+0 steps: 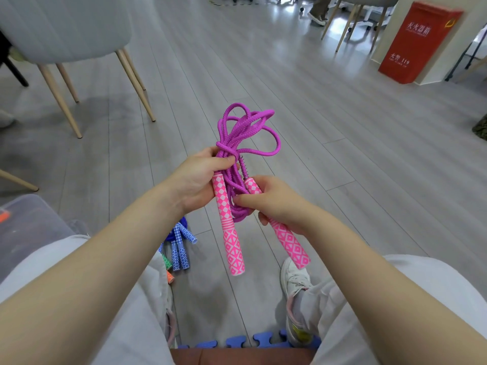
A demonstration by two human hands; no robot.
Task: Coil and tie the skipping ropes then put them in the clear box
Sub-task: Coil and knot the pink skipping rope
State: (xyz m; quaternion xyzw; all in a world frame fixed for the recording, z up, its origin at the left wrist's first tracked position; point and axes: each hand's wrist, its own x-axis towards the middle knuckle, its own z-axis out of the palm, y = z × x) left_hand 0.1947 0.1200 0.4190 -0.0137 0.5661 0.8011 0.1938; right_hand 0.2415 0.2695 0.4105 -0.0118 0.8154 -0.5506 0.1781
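We hold the coiled purple rope [243, 143] above the floor [329, 114]: our left hand [196, 180] has its grip curled tight round the knotted bundle. Our right hand [274, 201] closes its grip on one pink handle [288, 241].

Purple rope [245, 133], pink-and-white diamond-patterned handles [232, 233], red box [419, 43].

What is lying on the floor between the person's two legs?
In the head view, a bundle of blue-handled skipping ropes lies on the grey floor, next to green and orange handles, beside the left leg.
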